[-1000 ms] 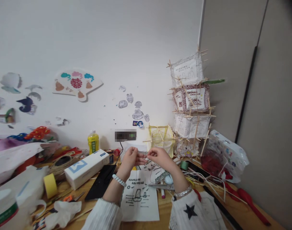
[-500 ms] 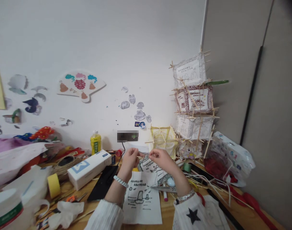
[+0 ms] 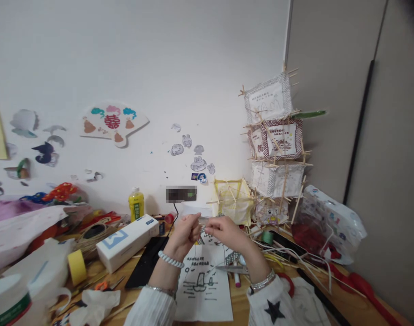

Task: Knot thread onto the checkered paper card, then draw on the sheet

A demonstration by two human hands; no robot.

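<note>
Fingers of left hand curled tighter than before | right hand brought closer, fingertips bent; contents of both cannot be told | fine thread seen near inked sheet, lower centre | thread handling judged ongoing

A white wall fills twelve o'clock, bearing a fan-shaped plaque with a red double-happiness emblem towards ten and grey cartoon cut-outs near centre. Grey door panels stand at two; a wooden tabletop lies at six. Light is soft.
</note>
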